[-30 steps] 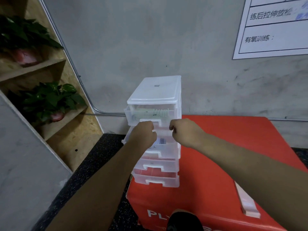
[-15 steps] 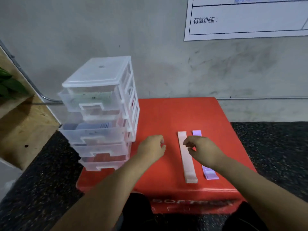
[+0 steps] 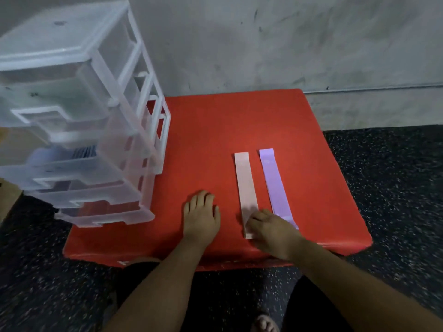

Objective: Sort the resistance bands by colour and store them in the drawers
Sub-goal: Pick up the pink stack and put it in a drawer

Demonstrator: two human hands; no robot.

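1. The red pad lay on the dark speckled floor, with its far edge against the grey wall.
2. The clear plastic drawer unit stood upright on the left part of the pad, drawer fronts facing the person. It held several stacked drawers. One drawer partway down held something bluish; blur hid what it was.
3. The pink band lay flat on the pad, right of centre, running from the far side toward the person.
4. The purple band lay flat just beside the pink band, on its right. The two bands ran nearly parallel, with a narrow strip of red showing between them. Both bands lay well apart from the drawer unit and outside every drawer.
5. The left hand rested palm down on the bare pad between the drawer unit and the pink band. Its fingers were straight and close together, and it held nothing.
6. The right hand sat over the near ends of both bands. Its fingers were bent, with the tips on the near end of the pink band. The back of the hand covered the near end of the purple band. It could not be told whether the fingers pinched the pink band or only touched it.
7. The two hands were apart, with bare pad between them.
8. Both forearms reached in from the bottom edge of the view.
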